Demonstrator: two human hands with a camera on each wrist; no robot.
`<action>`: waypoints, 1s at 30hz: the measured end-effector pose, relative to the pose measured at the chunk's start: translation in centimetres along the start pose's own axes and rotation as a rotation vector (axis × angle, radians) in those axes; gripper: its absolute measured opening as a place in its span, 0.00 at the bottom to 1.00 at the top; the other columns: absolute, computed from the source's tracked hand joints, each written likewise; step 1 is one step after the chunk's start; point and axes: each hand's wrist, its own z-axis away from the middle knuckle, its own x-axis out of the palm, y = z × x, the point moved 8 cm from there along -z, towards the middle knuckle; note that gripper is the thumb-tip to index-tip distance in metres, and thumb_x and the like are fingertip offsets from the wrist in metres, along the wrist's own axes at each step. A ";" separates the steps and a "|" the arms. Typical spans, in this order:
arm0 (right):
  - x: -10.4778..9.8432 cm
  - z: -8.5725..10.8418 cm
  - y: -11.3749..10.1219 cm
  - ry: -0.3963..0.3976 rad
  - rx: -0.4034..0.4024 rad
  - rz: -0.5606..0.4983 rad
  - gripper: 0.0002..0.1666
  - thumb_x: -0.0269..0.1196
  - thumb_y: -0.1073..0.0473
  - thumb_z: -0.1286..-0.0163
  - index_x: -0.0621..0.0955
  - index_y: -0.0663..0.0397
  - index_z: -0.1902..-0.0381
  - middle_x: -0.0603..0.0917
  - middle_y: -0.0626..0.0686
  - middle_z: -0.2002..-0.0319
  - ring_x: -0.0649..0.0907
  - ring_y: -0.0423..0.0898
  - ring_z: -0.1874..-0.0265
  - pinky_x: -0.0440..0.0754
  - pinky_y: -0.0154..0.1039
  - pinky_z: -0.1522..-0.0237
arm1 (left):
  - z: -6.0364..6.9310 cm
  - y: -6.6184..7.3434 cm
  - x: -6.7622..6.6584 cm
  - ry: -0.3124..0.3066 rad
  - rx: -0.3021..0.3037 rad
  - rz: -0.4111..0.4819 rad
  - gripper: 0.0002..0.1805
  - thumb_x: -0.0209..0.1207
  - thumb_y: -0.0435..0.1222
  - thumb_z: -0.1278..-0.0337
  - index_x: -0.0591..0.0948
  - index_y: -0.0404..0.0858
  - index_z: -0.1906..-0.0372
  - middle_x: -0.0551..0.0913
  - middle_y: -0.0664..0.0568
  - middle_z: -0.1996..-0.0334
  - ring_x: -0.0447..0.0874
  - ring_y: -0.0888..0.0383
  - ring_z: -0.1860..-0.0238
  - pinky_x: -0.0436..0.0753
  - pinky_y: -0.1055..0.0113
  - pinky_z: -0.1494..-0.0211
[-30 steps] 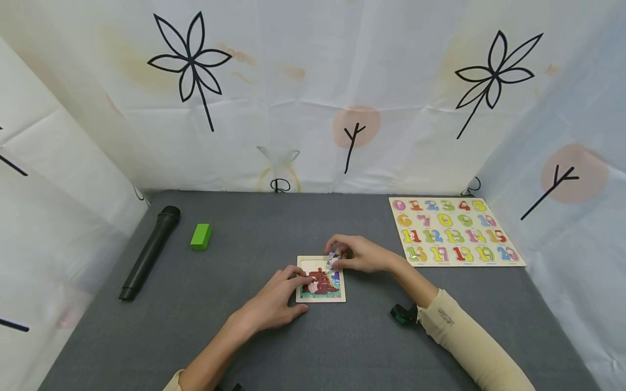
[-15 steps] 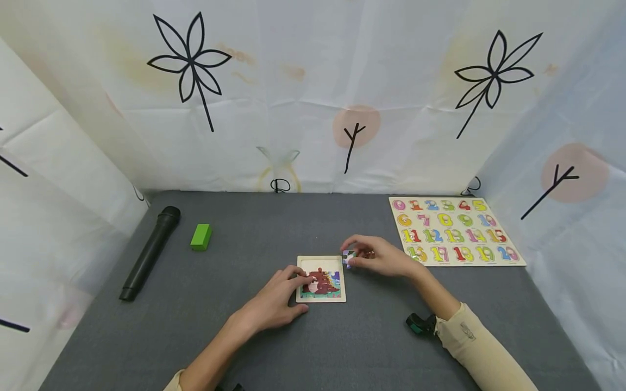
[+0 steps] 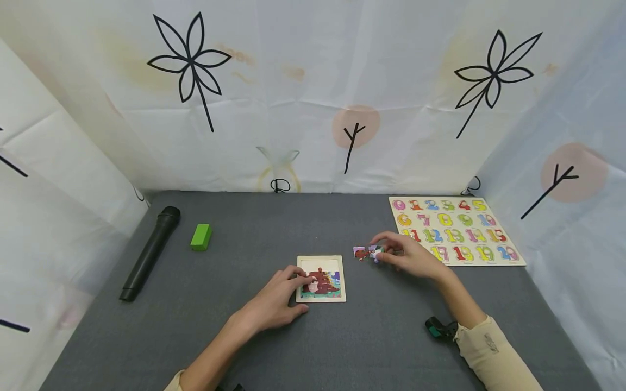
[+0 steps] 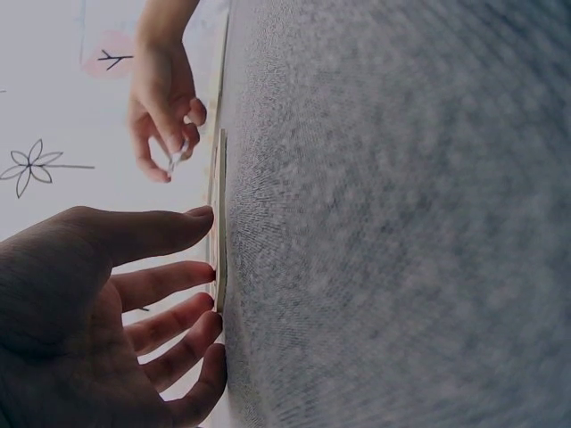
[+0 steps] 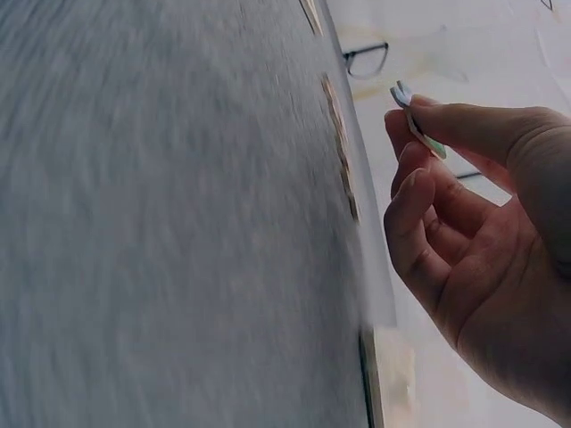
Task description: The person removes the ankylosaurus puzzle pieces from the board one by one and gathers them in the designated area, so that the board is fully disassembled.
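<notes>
My right hand [image 3: 408, 255] pinches a small jigsaw piece [image 3: 375, 252] between thumb and fingertips. The right wrist view shows this piece [image 5: 417, 120] edge-on, lifted off the table. Just left of it, a reddish-brown and purple jigsaw piece [image 3: 360, 253] lies on the table. A square wooden puzzle tray [image 3: 342, 271] sits in front of me, its lower part filled with a red-brown animal picture and its upper strip bare wood. My left hand [image 3: 276, 298] rests at the tray's left side, fingertips on it, fingers spread and slightly bent in the left wrist view.
A number puzzle board [image 3: 457, 231] lies at the back right, close to my right hand. A green block [image 3: 201, 237] and a black microphone [image 3: 149, 254] lie to the left on the grey table [image 3: 254, 233]. White printed cloth [image 3: 313, 81] encloses the back and sides.
My right hand has carried its jigsaw piece from the tray's upper right corner away to the right. The reddish-brown piece has come into sight. My left hand and the tray stay put.
</notes>
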 end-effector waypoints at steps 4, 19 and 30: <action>-1.1 0.7 1.1 0.004 0.054 0.013 0.18 0.68 0.64 0.22 0.82 0.60 0.38 0.85 0.59 0.65 0.83 0.48 0.73 0.86 0.39 0.71 | 0.0 -0.1 0.0 -0.003 -0.008 0.003 0.31 0.75 0.37 0.36 0.82 0.39 0.28 0.77 0.45 0.32 0.75 0.46 0.35 0.80 0.45 0.34; -2.3 1.3 2.9 0.042 0.192 0.072 0.14 0.68 0.65 0.23 0.84 0.65 0.43 0.88 0.56 0.69 0.85 0.41 0.77 0.87 0.38 0.72 | 0.1 -0.1 0.0 0.007 0.011 0.007 0.31 0.74 0.36 0.36 0.82 0.39 0.28 0.76 0.44 0.32 0.75 0.45 0.35 0.79 0.42 0.33; -2.4 0.9 2.2 0.098 0.186 0.211 0.11 0.71 0.62 0.25 0.88 0.61 0.48 0.85 0.55 0.65 0.83 0.40 0.83 0.81 0.34 0.76 | 0.1 -0.1 0.0 -0.004 0.011 0.008 0.31 0.74 0.37 0.34 0.82 0.40 0.28 0.76 0.44 0.32 0.75 0.45 0.35 0.79 0.43 0.33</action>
